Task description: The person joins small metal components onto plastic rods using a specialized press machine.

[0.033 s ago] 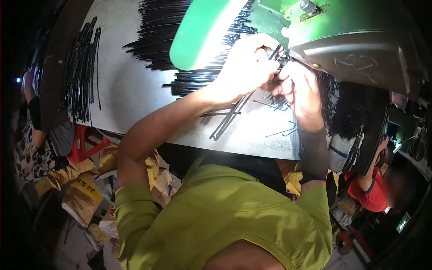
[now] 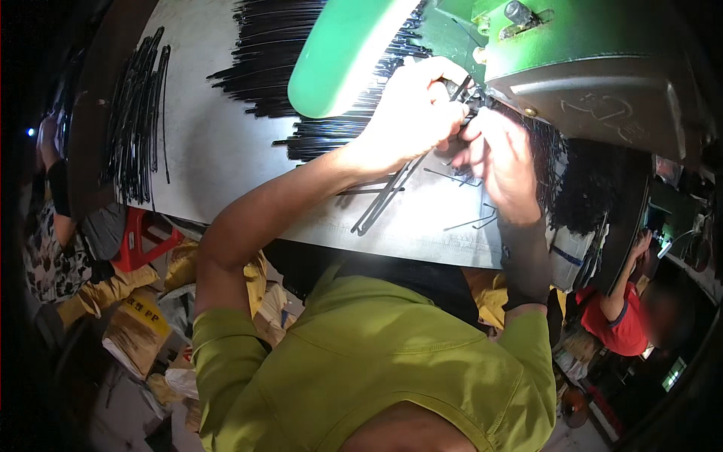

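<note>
My left hand [image 2: 418,109] is closed round thin black strips [image 2: 385,197], close to the green machine [image 2: 572,34]. The strips slant down below it to the pale worktable [image 2: 207,143], and a short black end sticks out above the fingers. Beside it, my right hand [image 2: 508,162] has curled fingers close to the machine's lower edge. Its fingertips are smeared and overlit, so whether they grip anything does not show. Short black pieces [image 2: 476,218] lie scattered on the table by this hand.
A large heap of black strips [image 2: 275,56] covers the back of the table, partly behind a green lamp [image 2: 331,71]. Another bundle [image 2: 139,120] lies far left. Sacks [image 2: 139,324] and a red stool [image 2: 143,241] stand below left. A person in red [image 2: 617,320] works at right.
My right hand has drawn slightly down from the machine, with its fingers shifting. My left hand stays in place with the strips.
</note>
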`<action>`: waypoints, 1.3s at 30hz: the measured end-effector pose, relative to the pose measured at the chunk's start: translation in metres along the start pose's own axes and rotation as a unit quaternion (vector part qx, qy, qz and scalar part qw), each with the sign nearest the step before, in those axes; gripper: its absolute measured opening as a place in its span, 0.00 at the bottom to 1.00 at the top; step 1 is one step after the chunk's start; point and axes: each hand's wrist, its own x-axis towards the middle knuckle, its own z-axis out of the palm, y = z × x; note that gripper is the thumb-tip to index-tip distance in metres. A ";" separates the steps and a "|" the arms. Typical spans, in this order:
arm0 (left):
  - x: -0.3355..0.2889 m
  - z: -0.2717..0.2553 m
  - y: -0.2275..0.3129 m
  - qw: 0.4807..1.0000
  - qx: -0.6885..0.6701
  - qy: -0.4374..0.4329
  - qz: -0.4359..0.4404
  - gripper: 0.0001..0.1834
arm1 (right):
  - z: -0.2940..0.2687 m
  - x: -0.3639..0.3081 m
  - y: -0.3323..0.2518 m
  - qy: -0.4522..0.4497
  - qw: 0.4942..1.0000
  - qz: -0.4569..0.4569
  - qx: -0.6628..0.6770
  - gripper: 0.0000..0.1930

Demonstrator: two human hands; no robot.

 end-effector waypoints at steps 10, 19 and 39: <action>0.004 0.000 -0.011 0.999 -0.008 -0.004 0.040 0.12 | 0.049 -0.034 0.013 -0.075 0.981 0.136 0.120 0.19; 0.016 0.004 -0.011 0.995 -0.057 0.015 0.081 0.11 | 0.050 -0.032 0.002 -0.036 0.980 0.102 0.169 0.19; 0.018 0.010 -0.014 0.981 -0.177 0.026 0.073 0.07 | 0.055 -0.030 0.007 -0.037 0.967 0.099 0.232 0.18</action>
